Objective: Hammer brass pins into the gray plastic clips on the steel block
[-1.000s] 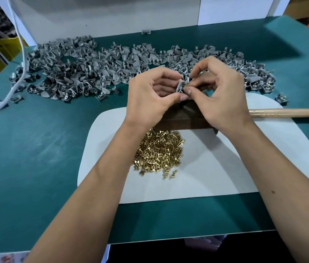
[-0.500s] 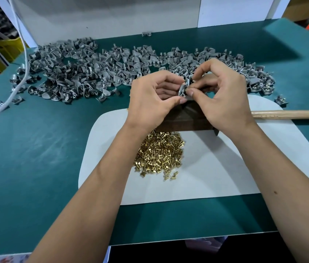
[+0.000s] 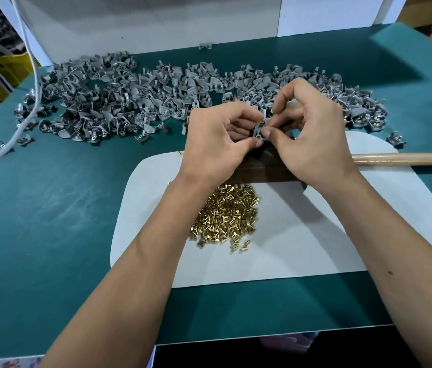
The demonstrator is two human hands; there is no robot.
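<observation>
My big green bench (image 3: 50, 221) fills most of the picture. A white mat (image 3: 315, 248) lies on it in the middle and lower right. Across the top of the frame, on the bench, is a long heap of gray clips (image 3: 119, 104), spread from the upper left to the upper right. A white cable (image 3: 28, 51) hangs down at the upper left and runs over the left end of that heap.

A dark steel block (image 3: 265, 173) sits on the mat, near the middle of the frame, partly hidden under my hands. A wooden handle (image 3: 408, 158) sticks out to the right edge from behind my right wrist. I cannot see the head of the tool.

My two arms come up from the bottom of the frame and meet above the block. My left hand (image 3: 217, 144) has its fingers curled, and its grip pinches one gray clip (image 3: 258, 128) between thumb and fingers. My right hand (image 3: 313, 136) is curled too, and its thumb and first finger press on the same clip from the right side. I cannot tell if a pin is in that grip.

Just below the block, on the mat, is a small pile of brass pins (image 3: 227, 219). A few pins lie loose at its lower edge.
</observation>
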